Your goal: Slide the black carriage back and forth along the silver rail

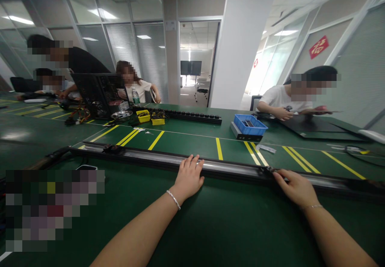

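Both hands lie on the rail point(228, 168), a long metal bar across the green table point(210, 227). The left hand point(189, 178) rests flat, fingers spread, gripping nothing. The right hand point(296, 187) pinches a small black fitting point(270, 170) on the rail; that work looks unfinished. Beyond the rail sit a blue bin point(250, 124) and people at work.

Office workshop — glass partitions point(120, 38), taped benches point(192, 138)

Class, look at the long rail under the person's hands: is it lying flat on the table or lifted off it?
Lying flat. The long rail rests along the green table; the left hand lies open on it, the right hand touches it.
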The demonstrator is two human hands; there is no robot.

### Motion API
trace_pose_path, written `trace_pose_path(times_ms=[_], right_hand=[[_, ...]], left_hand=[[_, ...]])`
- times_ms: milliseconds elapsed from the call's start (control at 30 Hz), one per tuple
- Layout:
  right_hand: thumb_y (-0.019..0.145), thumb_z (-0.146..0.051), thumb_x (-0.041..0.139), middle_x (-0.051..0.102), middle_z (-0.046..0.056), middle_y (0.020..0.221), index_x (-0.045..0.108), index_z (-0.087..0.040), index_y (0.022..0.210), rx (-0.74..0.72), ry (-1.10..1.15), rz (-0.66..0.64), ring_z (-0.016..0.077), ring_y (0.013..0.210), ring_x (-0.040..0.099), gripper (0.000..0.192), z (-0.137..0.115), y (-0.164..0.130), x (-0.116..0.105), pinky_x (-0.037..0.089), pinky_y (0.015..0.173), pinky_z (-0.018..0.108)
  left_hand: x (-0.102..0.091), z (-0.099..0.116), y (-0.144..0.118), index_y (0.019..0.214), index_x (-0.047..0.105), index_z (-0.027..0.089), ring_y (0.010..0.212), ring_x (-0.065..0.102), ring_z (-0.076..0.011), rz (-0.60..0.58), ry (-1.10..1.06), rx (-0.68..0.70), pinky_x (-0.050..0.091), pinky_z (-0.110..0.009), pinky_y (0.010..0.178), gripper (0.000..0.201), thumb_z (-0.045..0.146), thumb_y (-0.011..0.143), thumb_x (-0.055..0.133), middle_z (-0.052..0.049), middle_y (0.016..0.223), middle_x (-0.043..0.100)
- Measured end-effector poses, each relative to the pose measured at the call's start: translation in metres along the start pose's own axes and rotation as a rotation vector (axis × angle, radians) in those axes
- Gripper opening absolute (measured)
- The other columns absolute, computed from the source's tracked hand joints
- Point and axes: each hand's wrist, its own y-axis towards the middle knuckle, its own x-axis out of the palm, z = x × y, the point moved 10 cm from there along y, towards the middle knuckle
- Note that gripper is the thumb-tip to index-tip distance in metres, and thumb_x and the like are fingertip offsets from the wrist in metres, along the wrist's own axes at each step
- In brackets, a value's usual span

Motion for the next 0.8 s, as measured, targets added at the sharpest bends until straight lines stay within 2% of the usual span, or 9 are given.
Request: trace_pose_path(times_ms=[267, 800], right_hand=[[0.082, -0.055, 0.037, 0.066, 0.006, 0.076, 0.068, -0.020, 0.080, -0.041, 0.021, 0.019, 0.0213, 0.072, 0.061, 0.047, -0.007, 0.001, -0.001, 0.046, 0.065, 0.033], [0.081, -0.056, 0.038, 0.066, 0.006, 0.074, 0.069, -0.021, 0.079, -0.049, 0.036, 0.027, 0.0213, 0.068, 0.062, 0.046, -0.012, 0.001, -0.005, 0.047, 0.061, 0.033]], left_hand=[[-0.001, 0.000, 0.000, 0.134, 0.038, 0.023, 0.132, 0.026, -0.0281, 0.019, 0.003, 0.001, 0.023, -0.046, 0.106, 0.056, 0.040, 0.082, 0.052, -0.008, 0.143, 0.035], [-0.002, 0.000, 0.000, 0.134, 0.038, 0.024, 0.132, 0.025, -0.0283, 0.001, -0.004, -0.008, 0.023, -0.047, 0.106, 0.055, 0.040, 0.082, 0.051, -0.008, 0.143, 0.035]])
